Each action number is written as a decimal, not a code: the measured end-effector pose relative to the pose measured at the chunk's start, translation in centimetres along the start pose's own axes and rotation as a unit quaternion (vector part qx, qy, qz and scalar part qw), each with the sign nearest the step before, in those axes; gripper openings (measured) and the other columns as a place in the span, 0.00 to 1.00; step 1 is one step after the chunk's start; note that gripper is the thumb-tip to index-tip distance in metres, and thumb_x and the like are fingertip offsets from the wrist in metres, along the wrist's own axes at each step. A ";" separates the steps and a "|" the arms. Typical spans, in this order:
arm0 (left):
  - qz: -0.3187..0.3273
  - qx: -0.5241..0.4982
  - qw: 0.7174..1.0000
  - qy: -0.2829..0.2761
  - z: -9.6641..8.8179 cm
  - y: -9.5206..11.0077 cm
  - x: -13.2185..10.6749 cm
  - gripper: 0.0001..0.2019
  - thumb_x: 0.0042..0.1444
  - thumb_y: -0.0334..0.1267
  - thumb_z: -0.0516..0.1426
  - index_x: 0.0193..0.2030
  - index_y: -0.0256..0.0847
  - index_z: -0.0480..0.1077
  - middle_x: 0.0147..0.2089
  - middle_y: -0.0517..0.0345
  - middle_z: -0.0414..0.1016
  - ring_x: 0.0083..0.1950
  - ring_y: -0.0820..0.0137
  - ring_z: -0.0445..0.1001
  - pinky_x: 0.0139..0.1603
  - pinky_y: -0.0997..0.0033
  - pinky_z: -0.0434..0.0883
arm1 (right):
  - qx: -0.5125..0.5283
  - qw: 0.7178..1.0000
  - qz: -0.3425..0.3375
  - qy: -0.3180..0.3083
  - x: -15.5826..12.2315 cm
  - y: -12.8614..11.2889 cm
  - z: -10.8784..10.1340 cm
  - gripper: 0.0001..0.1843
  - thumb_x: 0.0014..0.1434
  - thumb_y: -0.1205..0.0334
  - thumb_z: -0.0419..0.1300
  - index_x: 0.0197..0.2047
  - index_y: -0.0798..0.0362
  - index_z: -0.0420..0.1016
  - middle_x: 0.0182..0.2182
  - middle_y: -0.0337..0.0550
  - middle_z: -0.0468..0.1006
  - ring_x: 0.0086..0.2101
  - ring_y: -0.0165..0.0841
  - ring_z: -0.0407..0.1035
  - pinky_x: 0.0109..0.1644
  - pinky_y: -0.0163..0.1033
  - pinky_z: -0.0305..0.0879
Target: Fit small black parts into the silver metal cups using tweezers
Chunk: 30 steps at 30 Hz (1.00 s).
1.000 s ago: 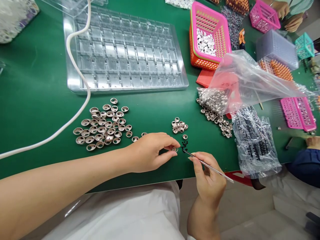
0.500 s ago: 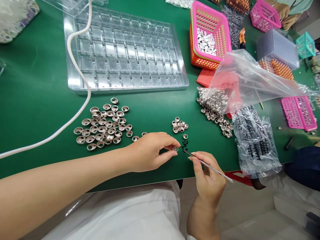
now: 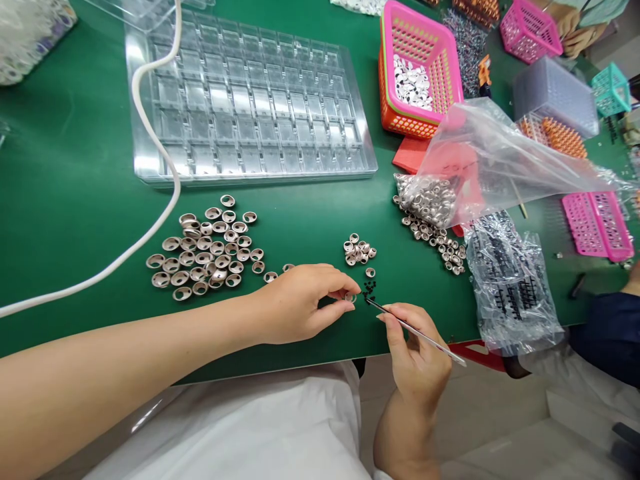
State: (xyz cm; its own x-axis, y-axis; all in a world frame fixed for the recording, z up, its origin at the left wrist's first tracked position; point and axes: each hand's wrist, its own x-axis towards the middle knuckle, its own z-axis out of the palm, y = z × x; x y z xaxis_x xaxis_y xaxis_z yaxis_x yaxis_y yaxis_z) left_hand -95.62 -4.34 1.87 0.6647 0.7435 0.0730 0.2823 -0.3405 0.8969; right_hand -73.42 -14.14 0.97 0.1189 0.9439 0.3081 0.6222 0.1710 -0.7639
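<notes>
My left hand (image 3: 310,301) rests low over the table, thumb and fingertips closed around a small silvery ring-shaped metal piece (image 3: 351,297), partly hidden by the fingers. Pinched in my right hand (image 3: 419,353) are slim tweezers (image 3: 440,347), their dark tip pointing left at the edge of some tiny black parts (image 3: 370,287). Whether the tip grips one of these is too small to tell. Just beyond lie one loose metal ring (image 3: 370,273) and a little heap of similar rings (image 3: 356,252). Larger oval metal cups (image 3: 204,259) spread out left of my left hand.
A clear compartment tray (image 3: 250,107) lies at the back, crossed by a white cable (image 3: 150,133). Stacked baskets (image 3: 455,67) hold white pieces. To the right are a plastic bag of metal rings (image 3: 433,203) and bagged black parts (image 3: 515,293). Another person's hands (image 3: 575,33) show far right.
Both hands, the metal ring and the tweezers look nearly still. At the right edge, part of another person's arm has come into view.
</notes>
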 end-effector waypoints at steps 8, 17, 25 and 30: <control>-0.008 -0.010 1.000 0.004 0.2 -0.1 0.0 0.09 0.63 0.33 0.59 0.48 0.37 0.77 0.40 0.55 0.82 0.40 0.69 0.80 0.39 0.75 0.72 | -0.023 0.999 -0.040 -0.005 0.1 -0.2 0.0 0.15 0.61 0.76 0.63 0.47 0.49 0.77 0.39 0.41 0.81 0.37 0.33 0.78 0.39 0.40 0.79; -0.027 -0.019 0.999 0.001 0.2 0.1 -0.2 0.09 0.63 0.34 0.58 0.48 0.38 0.77 0.42 0.54 0.82 0.41 0.69 0.80 0.41 0.74 0.74 | 0.030 0.998 -0.012 0.045 -0.6 -0.1 0.5 0.15 0.60 0.76 0.64 0.47 0.49 0.78 0.39 0.42 0.82 0.35 0.33 0.78 0.36 0.41 0.79; -0.055 -0.039 0.998 0.003 0.3 0.0 -0.1 0.08 0.61 0.36 0.59 0.45 0.37 0.75 0.40 0.55 0.82 0.39 0.70 0.80 0.43 0.73 0.76 | 0.079 0.985 0.018 0.150 -0.2 -2.1 1.6 0.09 0.61 0.73 0.64 0.42 0.51 0.79 0.33 0.42 0.81 0.33 0.34 0.77 0.33 0.40 0.77; -0.056 -0.051 0.997 0.012 0.4 0.2 -0.2 0.07 0.59 0.35 0.59 0.43 0.38 0.76 0.39 0.56 0.82 0.38 0.71 0.80 0.42 0.74 0.77 | 0.100 0.990 -0.008 0.098 -0.1 -2.5 1.7 0.10 0.61 0.73 0.63 0.44 0.51 0.79 0.33 0.42 0.81 0.35 0.35 0.78 0.31 0.40 0.77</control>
State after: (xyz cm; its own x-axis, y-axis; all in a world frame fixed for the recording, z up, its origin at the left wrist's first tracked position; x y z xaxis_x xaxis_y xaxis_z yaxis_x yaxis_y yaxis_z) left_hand -95.40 -4.76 1.87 0.6153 0.7880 -0.0213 0.2822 -0.1950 0.9393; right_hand -76.36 -14.23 1.88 0.2699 0.8707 0.4111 0.4626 0.2572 -0.8484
